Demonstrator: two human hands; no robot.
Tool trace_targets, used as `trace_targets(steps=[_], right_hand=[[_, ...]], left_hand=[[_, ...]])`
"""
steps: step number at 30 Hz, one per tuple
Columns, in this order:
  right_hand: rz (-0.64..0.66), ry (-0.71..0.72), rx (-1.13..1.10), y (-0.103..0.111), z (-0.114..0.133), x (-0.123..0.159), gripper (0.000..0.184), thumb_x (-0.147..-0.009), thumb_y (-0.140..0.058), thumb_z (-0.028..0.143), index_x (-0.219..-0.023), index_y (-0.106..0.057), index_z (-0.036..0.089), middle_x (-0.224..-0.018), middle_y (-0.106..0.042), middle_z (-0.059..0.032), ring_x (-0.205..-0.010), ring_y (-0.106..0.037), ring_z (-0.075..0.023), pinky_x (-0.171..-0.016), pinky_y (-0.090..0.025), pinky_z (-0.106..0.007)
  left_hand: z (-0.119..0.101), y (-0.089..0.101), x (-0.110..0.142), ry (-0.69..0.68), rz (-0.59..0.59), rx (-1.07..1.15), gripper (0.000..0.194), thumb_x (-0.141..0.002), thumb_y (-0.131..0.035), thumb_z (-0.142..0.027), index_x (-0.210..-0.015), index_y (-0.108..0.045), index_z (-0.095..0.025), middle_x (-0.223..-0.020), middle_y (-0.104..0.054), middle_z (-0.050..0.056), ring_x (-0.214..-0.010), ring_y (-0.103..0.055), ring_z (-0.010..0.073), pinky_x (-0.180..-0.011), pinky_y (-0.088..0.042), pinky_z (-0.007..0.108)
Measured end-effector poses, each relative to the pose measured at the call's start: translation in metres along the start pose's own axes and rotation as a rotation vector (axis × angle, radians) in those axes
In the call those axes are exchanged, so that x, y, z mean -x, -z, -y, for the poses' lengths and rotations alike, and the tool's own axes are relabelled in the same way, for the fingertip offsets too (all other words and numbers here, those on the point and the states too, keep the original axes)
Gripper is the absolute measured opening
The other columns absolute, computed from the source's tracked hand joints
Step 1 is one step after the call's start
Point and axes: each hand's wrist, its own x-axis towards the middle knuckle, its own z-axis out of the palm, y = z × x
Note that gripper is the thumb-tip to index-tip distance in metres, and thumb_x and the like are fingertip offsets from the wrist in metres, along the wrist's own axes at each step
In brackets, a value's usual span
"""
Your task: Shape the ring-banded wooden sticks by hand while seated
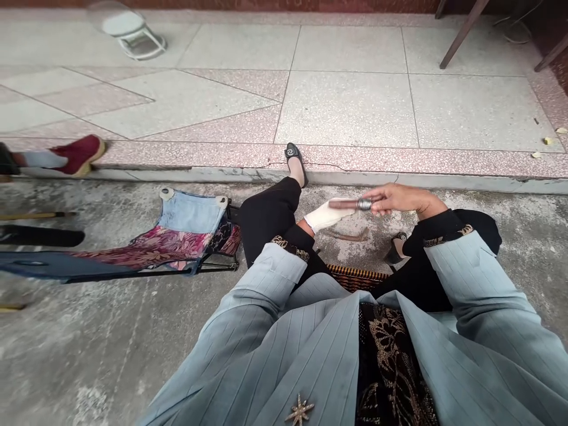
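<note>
My left hand (326,216), in a white glove, is closed around a brown stick-like handle (341,204). Silvery wire (364,204) is wound in a coil about the handle's right end. At that coil is my bare right hand (393,198), its thumb and fingers bent around the wire's end and the index finger stretched along the top. Some blur hides exactly where the fingertips touch. On the concrete below my hands lies a thin, bent brown piece (352,235), partly blurred. Between my legs shows a woven wicker edge (357,277).
To the left stands a folding recliner (177,242) with denim and floral cloth. Another person's red shoe (84,155) rests by the raised tiled step (346,112). A white stool (133,35) is at the back left, wooden legs (464,32) at the back right.
</note>
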Motion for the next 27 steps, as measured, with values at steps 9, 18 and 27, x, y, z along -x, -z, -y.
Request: trace_targets(steps=[9, 18, 27], right_hand=[[-0.504, -0.343, 0.19, -0.015, -0.021, -0.036, 0.052, -0.093, -0.057, 0.034, -0.142, -0.054, 0.016, -0.108, -0.072, -0.0128, -0.087, -0.065, -0.0207, -0.073, -0.049, -0.032], [0.14, -0.434, 0.75, -0.026, -0.016, -0.033, 0.031, -0.088, -0.062, 0.026, -0.116, -0.072, 0.017, -0.108, -0.072, -0.0133, -0.095, -0.067, -0.0263, -0.073, -0.046, -0.032], [0.133, -0.031, -0.026, 0.0, -0.012, -0.001, 0.04, -0.085, -0.065, 0.037, -0.12, -0.067, 0.017, -0.082, -0.068, 0.0, -0.063, -0.053, -0.0101, -0.06, -0.041, -0.023]], left_hand=[[0.005, -0.033, -0.006, -0.056, 0.026, -0.357, 0.033, -0.099, -0.041, -0.036, -0.09, -0.064, -0.015, -0.083, -0.064, 0.004, -0.079, -0.057, 0.0171, -0.075, -0.041, 0.028], [-0.001, -0.03, 0.001, -0.127, 0.165, -0.388, 0.034, -0.097, -0.042, -0.036, -0.099, -0.069, -0.016, -0.091, -0.07, 0.005, -0.082, -0.062, 0.0179, -0.078, -0.044, 0.026], [0.014, -0.02, -0.002, -0.016, -0.041, 0.009, 0.037, -0.095, -0.047, -0.043, -0.099, -0.067, -0.012, -0.091, -0.07, 0.007, -0.085, -0.062, 0.0185, -0.081, -0.048, 0.031]])
